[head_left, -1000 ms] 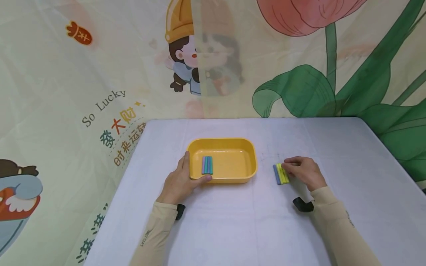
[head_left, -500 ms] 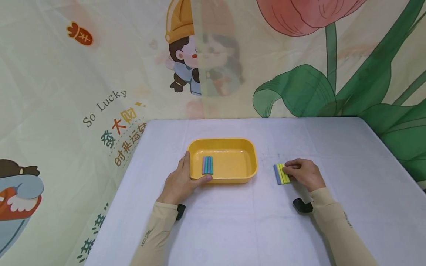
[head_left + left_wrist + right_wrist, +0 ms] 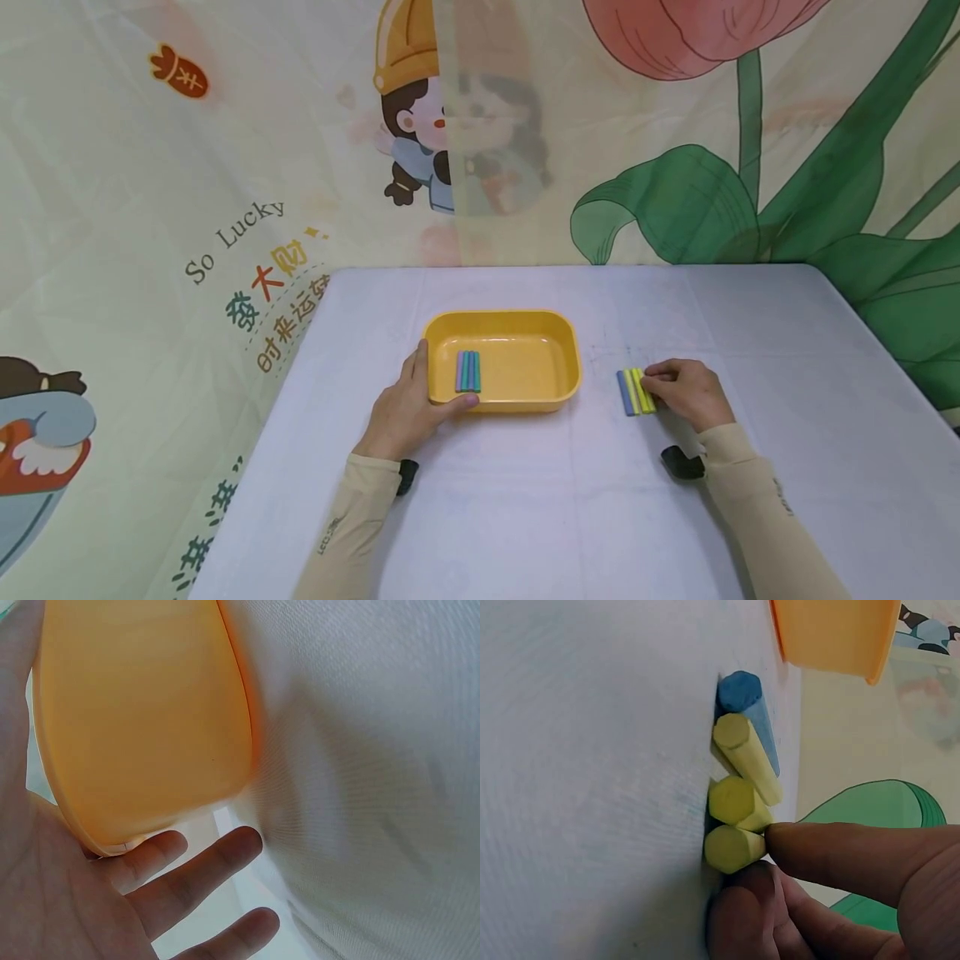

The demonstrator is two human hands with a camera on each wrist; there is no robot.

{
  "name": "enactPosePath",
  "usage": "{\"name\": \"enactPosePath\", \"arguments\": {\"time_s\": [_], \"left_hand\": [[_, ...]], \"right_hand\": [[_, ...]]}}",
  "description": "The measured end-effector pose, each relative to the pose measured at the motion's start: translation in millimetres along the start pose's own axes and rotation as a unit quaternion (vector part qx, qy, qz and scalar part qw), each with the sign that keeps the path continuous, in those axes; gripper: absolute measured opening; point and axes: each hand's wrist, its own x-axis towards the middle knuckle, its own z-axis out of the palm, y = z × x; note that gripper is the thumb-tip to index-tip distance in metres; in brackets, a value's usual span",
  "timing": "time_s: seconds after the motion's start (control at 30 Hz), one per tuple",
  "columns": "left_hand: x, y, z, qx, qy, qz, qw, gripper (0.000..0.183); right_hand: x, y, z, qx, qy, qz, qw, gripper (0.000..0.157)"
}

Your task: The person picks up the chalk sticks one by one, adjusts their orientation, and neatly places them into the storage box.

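Observation:
My left hand (image 3: 401, 412) rests on the near left corner of a yellow tray (image 3: 517, 407), thumb along the front rim and fingers beside the left wall. In the left wrist view its fingers (image 3: 199, 877) extend past the tray wall. Several chalk sticks (image 3: 467, 372), purple, blue and green, lie side by side in the tray. Right of the tray, a blue chalk stick (image 3: 625, 392) and three yellow ones lie in a row on the table. My right hand (image 3: 692, 392) pinches the rightmost yellow chalk stick (image 3: 731, 849); its fingertips partly cover it.
A white cloth covers the table (image 3: 525, 508). Behind it hangs a printed backdrop (image 3: 300, 125) with cartoon figures and a large flower. Dark wrist cameras sit under both sleeves, the right one (image 3: 682, 462) low over the cloth.
My right hand has shifted slightly right, and the two rightmost yellow chalk sticks now stand a little apart from the other yellow one. The left hand and tray stay put.

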Motion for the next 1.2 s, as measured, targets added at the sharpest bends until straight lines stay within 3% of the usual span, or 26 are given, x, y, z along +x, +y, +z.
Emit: {"name": "enactPosePath", "arguments": {"time_s": [0.63,1.2], "left_hand": [[0.3,-1.4,0.8,0.005,0.003,0.006,1.0,0.133],[1.9,-1.4,1.1,0.009,0.001,0.006,0.9999,0.134]], "right_hand": [[3.9,-9.1,4.0,-0.064,0.004,0.009,0.998,0.037],[4.7,-15.8,4.3,-0.077,0.007,0.011,0.997,0.036]]}}
